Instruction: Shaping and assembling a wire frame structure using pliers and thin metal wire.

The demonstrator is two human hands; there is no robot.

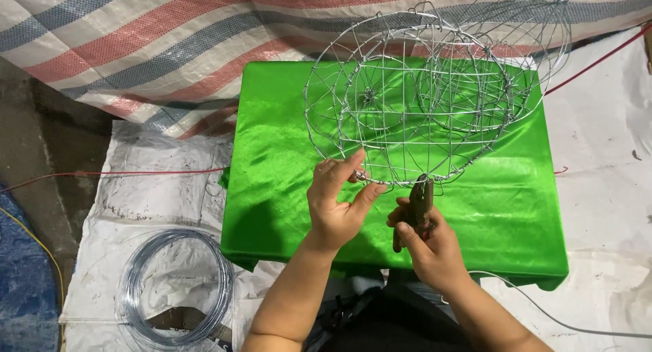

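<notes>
One wire basket frame [421, 100] in front of me, one pair of pliers [419, 206], one coil of wire [178, 287], and my two hands on the job. The frame hangs over the green satin cloth [285, 155], tipped on its side so its round mouth faces me; its long axis runs away from me, up and to the right, narrowing toward the far end near the striped tarp [136, 39].

My left hand [336, 206] is pinching the near rim of the frame, thumb and forefinger pressed together on the wire at its lowest edge, the other fingers curled loosely behind. My right hand [428, 247] is wrapped tight around the pliers' handles, and the tool stands almost upright, nose pointing up at that same rim, just beside my left thumb. Whether the nose actually bites the wire I can't tell from here.

Down to my left, the silvery coil lies flat on the white plastic sheet [149, 189]. One red cord [102, 173] runs across that sheet toward the cloth. No packages or labels I can make out.
</notes>
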